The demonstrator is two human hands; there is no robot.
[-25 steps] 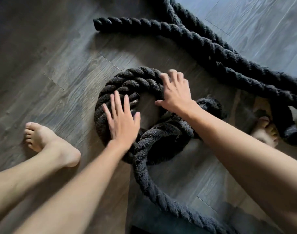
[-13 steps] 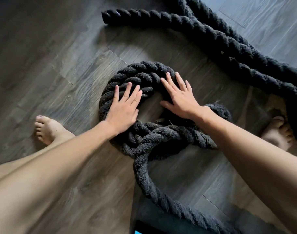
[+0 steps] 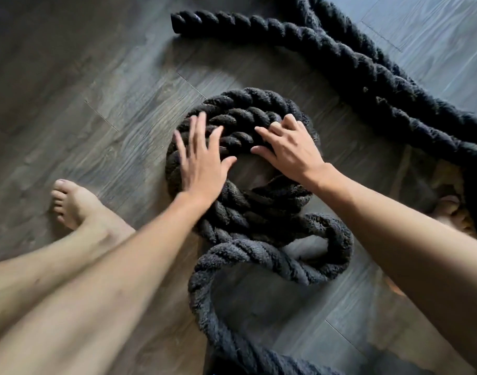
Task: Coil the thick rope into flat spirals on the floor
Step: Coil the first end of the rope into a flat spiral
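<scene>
At the far left, a bare left foot (image 3: 75, 204) stood on the dark plank floor (image 3: 96, 90), just beside the work. Next to it the left hand (image 3: 202, 161) lay flat on the left side of the coil (image 3: 240, 115), fingers straight and spread, the palm pressing the turns down. The coil itself, the started part of the thick black rope (image 3: 367, 77), sat in the middle of the floor. It showed roughly two or three turns side by side on its far and left sides, with a bare patch of floor at its centre.

The right hand (image 3: 291, 150) rested on the coil's right side with its thumb and forefinger reaching out and the other fingers bent over a turn. Their tips were hidden, so it could not be told whether they hooked the rope or only pushed on it.

On the near side the turns crossed and rode over one another, and a loose loop (image 3: 337, 239) bulged out to the right before the rope ran off toward the bottom edge. Farther right, a long stretch lay uncoiled across the upper corner, its free end (image 3: 183, 20) well apart from the coil, and a right foot (image 3: 448, 209) showed partly under it.

By this look the task was early: one spiral begun and not yet flat, with most of the rope left to wind.
</scene>
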